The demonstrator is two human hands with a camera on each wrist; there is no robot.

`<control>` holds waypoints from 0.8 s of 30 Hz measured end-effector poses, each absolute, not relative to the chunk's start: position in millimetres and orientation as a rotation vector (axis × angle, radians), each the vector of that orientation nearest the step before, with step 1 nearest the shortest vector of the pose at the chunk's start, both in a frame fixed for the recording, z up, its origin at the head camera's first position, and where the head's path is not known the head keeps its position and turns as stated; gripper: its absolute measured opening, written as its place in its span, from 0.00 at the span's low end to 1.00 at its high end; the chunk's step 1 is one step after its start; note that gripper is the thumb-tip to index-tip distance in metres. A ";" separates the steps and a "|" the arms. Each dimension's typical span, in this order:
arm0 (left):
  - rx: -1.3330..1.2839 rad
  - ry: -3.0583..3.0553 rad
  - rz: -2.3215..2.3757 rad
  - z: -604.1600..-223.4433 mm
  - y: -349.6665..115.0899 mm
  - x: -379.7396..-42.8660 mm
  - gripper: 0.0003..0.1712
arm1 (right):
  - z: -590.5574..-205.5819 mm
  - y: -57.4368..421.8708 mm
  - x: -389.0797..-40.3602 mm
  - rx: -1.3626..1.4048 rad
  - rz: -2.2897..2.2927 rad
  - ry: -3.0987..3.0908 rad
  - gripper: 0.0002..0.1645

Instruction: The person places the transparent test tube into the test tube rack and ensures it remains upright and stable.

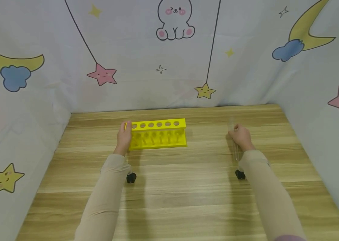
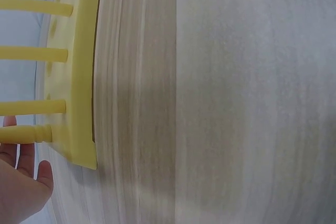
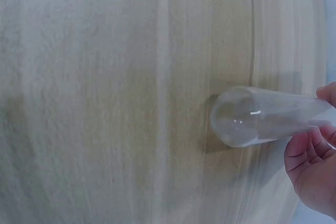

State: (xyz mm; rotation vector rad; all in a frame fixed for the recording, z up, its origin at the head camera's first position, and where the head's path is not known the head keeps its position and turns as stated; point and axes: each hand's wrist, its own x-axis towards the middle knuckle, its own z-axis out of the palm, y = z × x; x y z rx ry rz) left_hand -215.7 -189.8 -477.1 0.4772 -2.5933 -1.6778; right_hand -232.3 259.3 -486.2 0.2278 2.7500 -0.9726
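A yellow test tube rack (image 1: 157, 134) with a row of round holes and a row of pegs stands toward the back of the table, left of centre. At its left end, my left hand (image 1: 124, 137) grips the rack; the left wrist view shows the fingers (image 2: 26, 156) around the end post. Well to the right of the rack, my right hand (image 1: 242, 136) pinches a clear test tube (image 1: 236, 152) between thumb and fingers. In the right wrist view the tube (image 3: 273, 116) has its rounded end toward the camera, close over the wood.
The wood-grain table (image 1: 181, 194) is bounded by a white printed cloth (image 1: 133, 43) at the back and both sides. Black wrist pieces (image 1: 131, 177) hang under both forearms.
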 end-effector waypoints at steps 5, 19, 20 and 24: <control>0.503 -2.614 -1.703 -468.8 -187.4 -213.2 0.30 | -483.2 259.5 -233.6 0.210 -1.048 2.767 0.26; 0.496 -2.596 -1.662 -478.7 -189.9 -215.3 0.31 | -477.2 262.7 -235.0 0.190 -1.133 2.748 0.23; 0.498 -2.593 -1.656 -479.4 -189.8 -215.4 0.30 | -476.3 262.9 -234.7 0.187 -1.132 2.750 0.23; 0.498 -2.585 -1.638 -480.8 -189.2 -215.5 0.30 | -472.1 261.8 -233.0 0.180 -1.114 2.772 0.23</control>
